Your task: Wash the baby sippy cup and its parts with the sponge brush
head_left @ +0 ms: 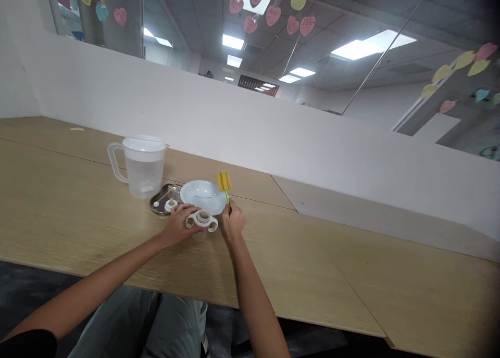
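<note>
Left hand (177, 225) curled over; right hand (233, 221) upright, pinching.

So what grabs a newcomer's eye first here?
The yellow sponge brush stands out first, held in the right hand at the edge of a white plate. The left hand sits against a white two-handled cup part near the plate. Pink and yellow paper hearts hang high overhead.

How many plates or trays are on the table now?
2: a white plate at centre, and a small metal tray just left of it, holding white bottle parts.
</note>
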Available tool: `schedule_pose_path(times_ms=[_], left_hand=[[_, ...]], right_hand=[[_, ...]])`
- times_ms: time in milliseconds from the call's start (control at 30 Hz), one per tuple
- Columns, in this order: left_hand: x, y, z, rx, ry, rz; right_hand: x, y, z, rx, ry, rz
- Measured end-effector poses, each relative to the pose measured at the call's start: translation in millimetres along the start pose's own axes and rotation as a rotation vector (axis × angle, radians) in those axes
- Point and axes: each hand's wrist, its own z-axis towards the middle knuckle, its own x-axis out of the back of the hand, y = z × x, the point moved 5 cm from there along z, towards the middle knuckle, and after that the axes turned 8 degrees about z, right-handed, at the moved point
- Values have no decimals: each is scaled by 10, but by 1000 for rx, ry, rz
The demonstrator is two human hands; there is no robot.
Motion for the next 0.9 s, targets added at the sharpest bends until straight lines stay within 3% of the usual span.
schedule_pose_path(times_ms=[200, 367, 500, 633, 733, 900], left_hand=[[54, 112, -57, -94, -6, -210], [302, 178, -1, -93, 107, -266], [641, 176, 241, -28, 246, -123], [907, 157, 559, -162, 329, 52], [982, 107, 707, -336, 328, 220], [933, 26, 781, -529, 246, 466]], right_hand=[[130, -52, -23, 118, 248, 50], [252, -142, -78, 202, 415, 184], [284, -259, -138, 367, 376, 268], [231, -369, -176, 521, 268, 196], [169, -408, -184, 565, 265, 63], [59, -445, -204, 610, 267, -95]])
